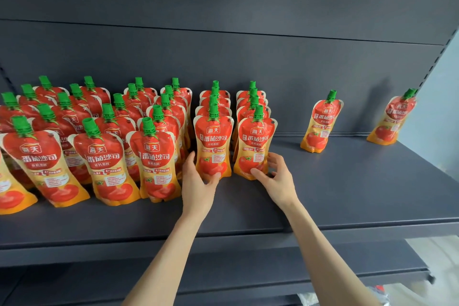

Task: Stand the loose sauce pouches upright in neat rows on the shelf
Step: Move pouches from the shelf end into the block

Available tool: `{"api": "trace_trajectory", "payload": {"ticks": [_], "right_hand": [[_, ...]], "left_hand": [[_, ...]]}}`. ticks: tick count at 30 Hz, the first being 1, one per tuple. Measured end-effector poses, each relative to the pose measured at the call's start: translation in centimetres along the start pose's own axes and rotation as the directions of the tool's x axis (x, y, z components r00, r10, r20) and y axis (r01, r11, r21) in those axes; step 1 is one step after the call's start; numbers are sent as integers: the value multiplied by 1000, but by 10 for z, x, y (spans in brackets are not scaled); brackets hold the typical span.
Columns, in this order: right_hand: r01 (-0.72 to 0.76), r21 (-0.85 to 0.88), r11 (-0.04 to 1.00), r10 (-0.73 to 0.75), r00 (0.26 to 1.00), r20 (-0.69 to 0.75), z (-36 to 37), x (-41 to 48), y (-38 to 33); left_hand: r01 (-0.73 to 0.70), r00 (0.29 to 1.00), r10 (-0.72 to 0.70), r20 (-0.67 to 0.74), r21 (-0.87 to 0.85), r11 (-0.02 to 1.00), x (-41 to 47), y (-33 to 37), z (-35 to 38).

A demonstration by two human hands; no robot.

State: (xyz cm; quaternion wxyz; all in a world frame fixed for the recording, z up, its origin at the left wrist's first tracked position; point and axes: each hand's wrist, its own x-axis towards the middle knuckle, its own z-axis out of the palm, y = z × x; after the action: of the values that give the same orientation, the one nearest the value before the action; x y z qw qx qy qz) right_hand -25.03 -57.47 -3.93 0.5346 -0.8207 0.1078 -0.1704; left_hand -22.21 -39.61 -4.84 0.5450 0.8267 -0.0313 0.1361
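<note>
My left hand cups the base of the front pouch at the centre of the frame, thumb on its face and fingers tucked behind, so that grip is pinching it upright on the shelf. My right hand pinches the neighbouring pouch just to the right the same way, thumb across its lower front, fingers around its right edge. Both pouches head short rows running back toward the shelf's rear panel; the ones behind them are mostly hidden, only green caps and red shoulders showing. To the left, a crowd of pouches stands in looser rows, leaning and overlapping; the leftmost are cut off by the frame edge. At right centre a single pouch stands alone, tilted slightly, and a far pouch leans near the shelf's right end, its print blurred. A lower shelf shows beneath my forearms; something pale at the bottom right is too indistinct to make out.
</note>
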Motion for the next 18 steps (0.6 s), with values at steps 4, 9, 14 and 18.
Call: {"api": "trace_trajectory", "payload": {"ticks": [4, 9, 14, 18], "right_hand": [[-30, -122, 992, 19, 996, -86, -11, -16, 1], [58, -302, 952, -108, 983, -151, -51, -46, -4], [87, -382, 920, -171, 966, -192, -117, -80, 5], [44, -445, 895, -138, 974, -182, -177, -112, 40]], "left_hand": [[-83, 995, 86, -51, 52, 995, -26, 7, -3], [-245, 965, 239, 108, 45, 968, -50, 37, 3], [-395, 851, 367, 376, -2, 919, -72, 84, 28], [-462, 817, 414, 402, 28, 886, -116, 101, 77]]}}
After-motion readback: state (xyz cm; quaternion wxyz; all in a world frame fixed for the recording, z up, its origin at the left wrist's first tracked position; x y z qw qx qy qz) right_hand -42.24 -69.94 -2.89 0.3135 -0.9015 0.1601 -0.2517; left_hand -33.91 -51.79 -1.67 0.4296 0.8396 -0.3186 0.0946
